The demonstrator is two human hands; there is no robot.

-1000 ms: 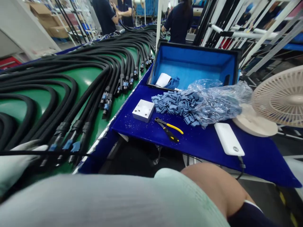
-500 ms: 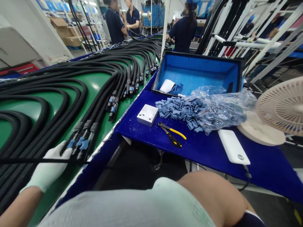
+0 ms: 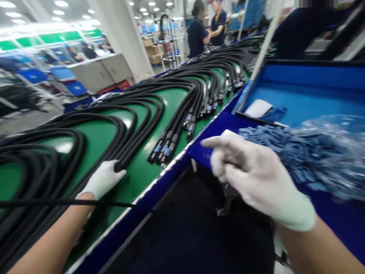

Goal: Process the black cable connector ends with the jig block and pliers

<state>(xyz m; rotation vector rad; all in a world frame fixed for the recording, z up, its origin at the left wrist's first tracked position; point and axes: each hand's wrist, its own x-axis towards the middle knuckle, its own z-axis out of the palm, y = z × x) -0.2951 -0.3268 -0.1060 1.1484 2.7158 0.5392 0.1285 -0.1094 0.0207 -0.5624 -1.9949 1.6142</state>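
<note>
Head view: left hand touching black cable, open; right hand empty, half-curled.

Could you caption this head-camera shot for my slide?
Gloved left hand touching black cables on a green table, right hand above a blue mat.

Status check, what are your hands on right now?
Left gloved hand against black corrugated cable on green conveyor belt. Right gloved hand empty, above blue mat, near blue plastic pieces. Second black cable across left wrist.
</note>
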